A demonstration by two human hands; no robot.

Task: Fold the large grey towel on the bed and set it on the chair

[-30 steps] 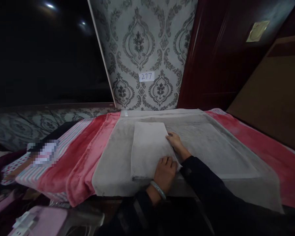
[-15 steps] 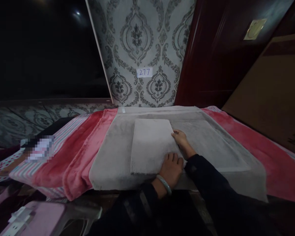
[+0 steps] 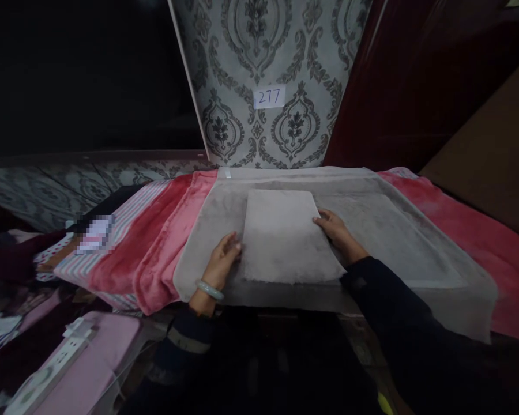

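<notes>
A folded light-grey plush towel (image 3: 281, 236) lies flat as a rectangle on a larger grey plush cloth (image 3: 211, 230). At its right edge, the fingertips of my right hand (image 3: 336, 230) are closed on the border. My left hand (image 3: 222, 262), with a pale bangle on the wrist, is just left of the folded towel. Its fingers are apart and slightly curved, and nothing is in them. Whether its fingertips touch the towel's left edge I cannot tell.
Pink-red blankets (image 3: 168, 230) lie under the grey cloth and stick out on both sides. A power strip (image 3: 52, 366) rests on a pink stool (image 3: 112, 340) at lower left. Behind are a large black screen (image 3: 86, 75) and a cardboard box (image 3: 493, 132).
My left hand has moved from the towel's near right corner to its left side and opened. My right hand stays at the right edge. The view has tilted downward.
</notes>
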